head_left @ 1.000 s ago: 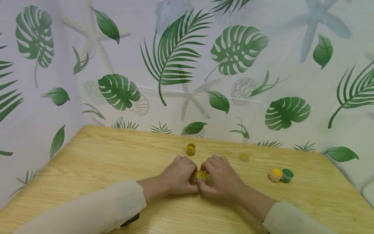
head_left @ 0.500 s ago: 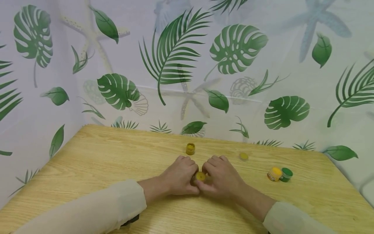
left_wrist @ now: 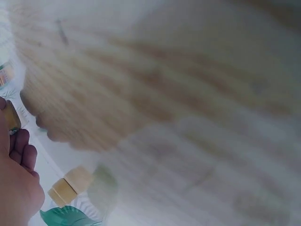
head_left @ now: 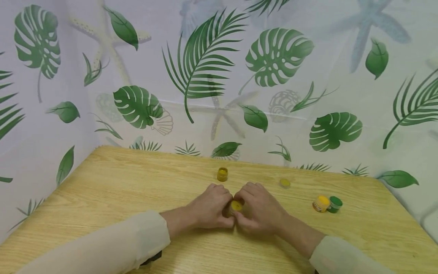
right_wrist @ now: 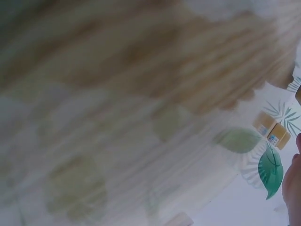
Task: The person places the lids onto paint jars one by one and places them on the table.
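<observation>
In the head view, both hands meet over the middle of the wooden table around a small paint jar (head_left: 236, 206) with a round yellow top. My left hand (head_left: 213, 207) grips its left side, fingers curled. From the right, my right hand (head_left: 258, 209) pinches it between thumb and fingers. Their knuckles hide most of the jar's sides. The left wrist view catches my left hand (left_wrist: 19, 179) with part of the jar (left_wrist: 11, 116) at its fingers. Just beyond the hands stands an open jar of ochre paint (head_left: 222, 174), also seen as a jar (right_wrist: 280, 135) in the right wrist view.
A flat yellow lid (head_left: 285, 183) lies right of the open jar. Farther right, a yellow-topped jar (head_left: 321, 204) and a green-topped jar (head_left: 335, 204) stand side by side. A leaf-patterned sheet (head_left: 219, 76) rises behind the wooden table (head_left: 137, 171).
Both hands stay around the jar at nearly the same spot, with the right thumb and fingers shifting slightly on it. The other jars and the lid keep their places on the table.
</observation>
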A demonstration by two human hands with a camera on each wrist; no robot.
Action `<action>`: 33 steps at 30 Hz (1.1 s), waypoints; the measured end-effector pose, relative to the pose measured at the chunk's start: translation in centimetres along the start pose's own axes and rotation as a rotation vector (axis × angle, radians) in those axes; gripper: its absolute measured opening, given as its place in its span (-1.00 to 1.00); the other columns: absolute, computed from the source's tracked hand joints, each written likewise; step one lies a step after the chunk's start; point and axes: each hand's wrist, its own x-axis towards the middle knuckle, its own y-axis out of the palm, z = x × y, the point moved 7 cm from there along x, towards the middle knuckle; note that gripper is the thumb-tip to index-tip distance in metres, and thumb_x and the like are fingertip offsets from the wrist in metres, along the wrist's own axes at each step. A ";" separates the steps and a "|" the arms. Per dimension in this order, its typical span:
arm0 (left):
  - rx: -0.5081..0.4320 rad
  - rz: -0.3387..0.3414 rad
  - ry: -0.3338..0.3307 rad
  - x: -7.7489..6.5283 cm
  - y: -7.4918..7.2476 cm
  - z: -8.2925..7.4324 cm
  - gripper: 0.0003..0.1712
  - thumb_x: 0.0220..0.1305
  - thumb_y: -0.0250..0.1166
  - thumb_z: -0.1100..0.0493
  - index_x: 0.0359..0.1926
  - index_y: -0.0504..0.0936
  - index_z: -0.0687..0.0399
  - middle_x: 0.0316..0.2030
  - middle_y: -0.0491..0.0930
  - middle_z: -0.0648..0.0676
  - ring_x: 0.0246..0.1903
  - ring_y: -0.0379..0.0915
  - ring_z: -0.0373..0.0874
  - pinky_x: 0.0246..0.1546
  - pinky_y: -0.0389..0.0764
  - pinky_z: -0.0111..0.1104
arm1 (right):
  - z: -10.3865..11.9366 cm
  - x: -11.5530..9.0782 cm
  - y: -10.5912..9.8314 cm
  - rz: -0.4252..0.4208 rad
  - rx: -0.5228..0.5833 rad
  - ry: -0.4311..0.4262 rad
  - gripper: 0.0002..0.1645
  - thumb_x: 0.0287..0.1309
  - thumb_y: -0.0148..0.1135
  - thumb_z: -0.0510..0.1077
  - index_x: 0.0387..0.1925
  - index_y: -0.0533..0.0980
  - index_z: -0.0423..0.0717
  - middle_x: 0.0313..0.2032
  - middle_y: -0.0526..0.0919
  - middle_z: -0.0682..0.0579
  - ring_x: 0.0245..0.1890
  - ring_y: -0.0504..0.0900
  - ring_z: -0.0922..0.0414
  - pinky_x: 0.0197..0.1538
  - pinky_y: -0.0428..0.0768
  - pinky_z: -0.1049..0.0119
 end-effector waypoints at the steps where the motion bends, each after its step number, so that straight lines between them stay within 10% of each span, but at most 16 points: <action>1: -0.022 0.007 -0.001 0.0 0.0 0.1 -0.74 -0.01 0.40 -0.04 -0.43 0.56 -0.01 -0.56 0.45 -0.16 -0.44 0.29 -0.30 -0.29 0.30 -0.44 | 0.0 0.0 0.0 -0.002 0.006 -0.003 -0.72 -0.05 0.29 0.01 -0.28 0.56 -0.01 -0.35 0.52 0.19 -0.30 0.43 0.26 -0.15 0.44 0.29; 17: -0.134 0.032 -0.069 0.1 0.0 0.7 -0.66 -0.01 0.48 0.01 -0.24 0.70 0.09 -0.44 0.59 -0.11 -0.36 0.38 -0.30 -0.21 0.40 -0.42 | -0.1 0.0 -0.6 -0.155 -0.026 -0.049 -0.51 0.24 0.13 0.27 -0.47 0.50 -0.05 -0.51 0.51 0.13 -0.47 0.41 0.24 -0.37 0.44 0.37; 33: -0.280 0.070 -0.038 0.1 0.2 0.6 -0.82 0.04 0.42 0.09 -0.39 0.60 0.03 -0.54 0.50 -0.08 -0.41 0.30 -0.32 -0.30 0.32 -0.52 | 0.0 -0.1 -0.1 -0.049 0.035 -0.061 -0.68 -0.15 0.29 -0.04 -0.28 0.55 -0.05 -0.35 0.52 0.17 -0.30 0.43 0.26 -0.20 0.50 0.34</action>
